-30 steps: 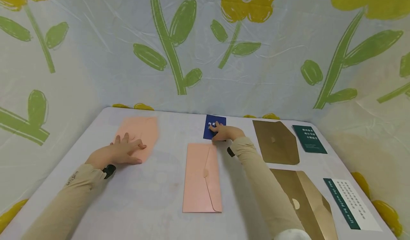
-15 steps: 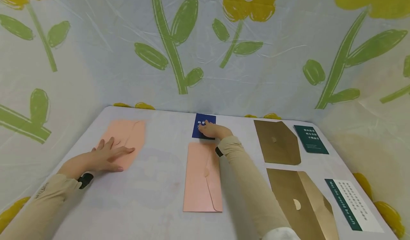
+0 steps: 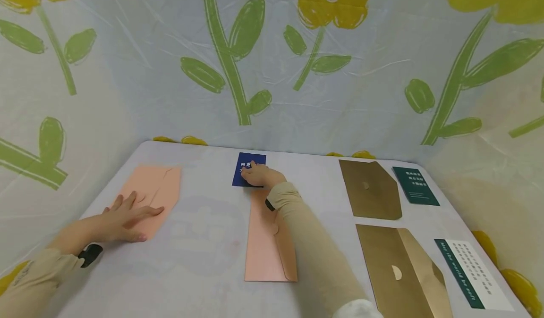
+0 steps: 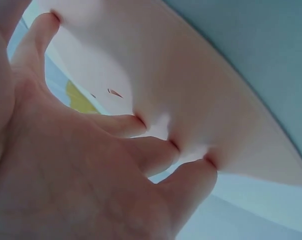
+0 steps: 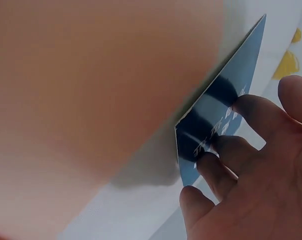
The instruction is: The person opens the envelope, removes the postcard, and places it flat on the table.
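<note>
In the head view, my left hand (image 3: 114, 223) lies with spread fingers on a pink envelope (image 3: 161, 186) at the left of the table. The left wrist view shows its fingertips (image 4: 166, 150) pressing on the envelope's surface. At the back middle, my right hand (image 3: 263, 175) rests its fingertips on a dark blue card (image 3: 244, 161) with white characters. In the right wrist view the fingers press flat onto the card (image 5: 223, 87), the thumb held off it. A second pink envelope (image 3: 263, 256) lies upright in front, partly under the right forearm.
At the right lie two gold-brown envelopes, one behind (image 3: 369, 190) and one in front (image 3: 393, 294) with its flap unfolded. Next to them are a green card (image 3: 415, 186) and a white card with a green strip (image 3: 480, 280). A flowered cloth (image 3: 170, 72) hangs behind the table.
My right hand has slid the blue card leftward along the back of the table. My left hand has slid its pink envelope left and toward me.
</note>
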`<state>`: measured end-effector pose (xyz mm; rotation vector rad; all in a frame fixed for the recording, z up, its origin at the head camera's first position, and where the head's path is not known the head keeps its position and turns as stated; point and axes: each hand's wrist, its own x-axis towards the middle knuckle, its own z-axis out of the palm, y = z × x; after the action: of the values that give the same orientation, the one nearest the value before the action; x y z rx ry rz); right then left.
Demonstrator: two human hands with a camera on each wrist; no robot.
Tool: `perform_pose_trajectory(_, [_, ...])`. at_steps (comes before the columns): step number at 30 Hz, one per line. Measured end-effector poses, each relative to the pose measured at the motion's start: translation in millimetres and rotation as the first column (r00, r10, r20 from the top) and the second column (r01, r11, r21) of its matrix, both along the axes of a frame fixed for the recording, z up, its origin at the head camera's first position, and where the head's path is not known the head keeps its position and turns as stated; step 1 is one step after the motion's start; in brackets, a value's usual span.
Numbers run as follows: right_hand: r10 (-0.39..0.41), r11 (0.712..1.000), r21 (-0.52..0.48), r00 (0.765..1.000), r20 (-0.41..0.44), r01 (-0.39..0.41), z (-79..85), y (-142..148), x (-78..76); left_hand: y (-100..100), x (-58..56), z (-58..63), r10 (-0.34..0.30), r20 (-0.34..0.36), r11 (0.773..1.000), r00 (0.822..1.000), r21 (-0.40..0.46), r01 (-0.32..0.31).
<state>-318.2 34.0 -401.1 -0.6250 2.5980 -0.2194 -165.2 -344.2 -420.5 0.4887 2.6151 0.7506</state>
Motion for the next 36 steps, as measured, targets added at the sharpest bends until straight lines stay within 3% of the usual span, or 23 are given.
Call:
perform_pose_trajectory(6, [0.042,0.999,0.033,0.999,-0.024,-0.041,0.5,-23,12.0,-7,8.6,-0.7,-0.014,-0.025,1.000,1.000,-0.002,0.014])
perform_pose_trajectory(14, [0.121,0.989,0.091,0.993,-0.012,-0.120,4.8,-51,37.3,-19,26.7,-2.5,0.005,0.026,1.000,1.000,0.001,-0.005])
perform_pose_trajectory(20, [0.167,0.975,0.158,0.985,-0.051,-0.157,6.1,-71,62.6,-29,43.0,-8.4,0.017,-0.022,1.000,1.000,0.012,-0.017])
perform_pose_trajectory(30, [0.177,0.973,0.171,0.978,-0.109,-0.157,1.7,-93,113.9,-37,62.2,-16.8,0.017,-0.087,0.999,0.996,0.037,-0.013])
perform_pose_trajectory(36, [0.282,0.936,0.264,0.943,-0.177,-0.230,-0.7,-106,144.9,-43,74.6,-22.5,0.042,-0.096,0.999,0.995,0.021,-0.040])
